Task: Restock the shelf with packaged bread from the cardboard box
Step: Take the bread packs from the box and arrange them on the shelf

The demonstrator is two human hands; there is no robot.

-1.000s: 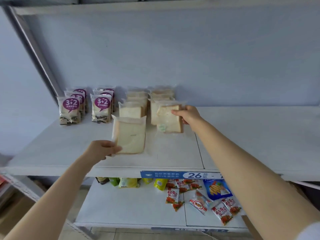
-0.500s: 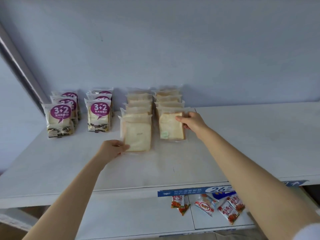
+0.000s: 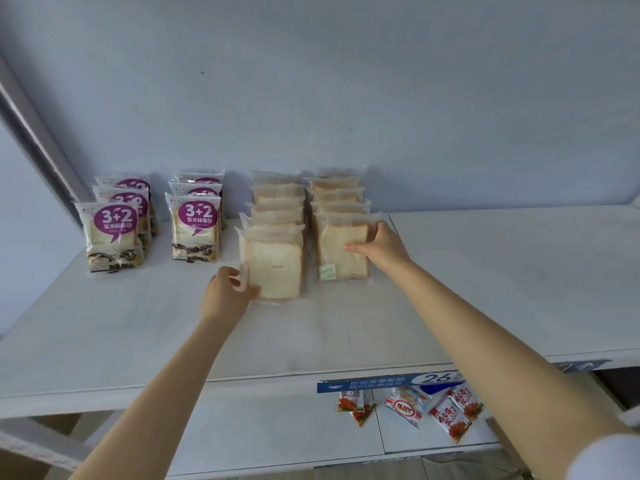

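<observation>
On the white metal shelf (image 3: 502,278), two rows of clear plastic packs of white sliced bread stand upright, one behind another, just right of two rows of purple-labelled bread packs (image 3: 195,226). The left hand (image 3: 227,294) pinches the lower left edge of the front clear pack of the left row (image 3: 275,268), and the right hand (image 3: 382,245) grasps the right edge of the front clear pack of the right row (image 3: 343,252), fingers across its face. Both packs seem to stand on the shelf, so the step in hand is probably settling them. To do it well, each pack should be nudged back until it touches the one behind, faces square to the front edge and the rows parallel. The fingers should then let go gently, since the thin packs look easy to tip and the soft bread easy to crush. The cardboard box is out of view.
</observation>
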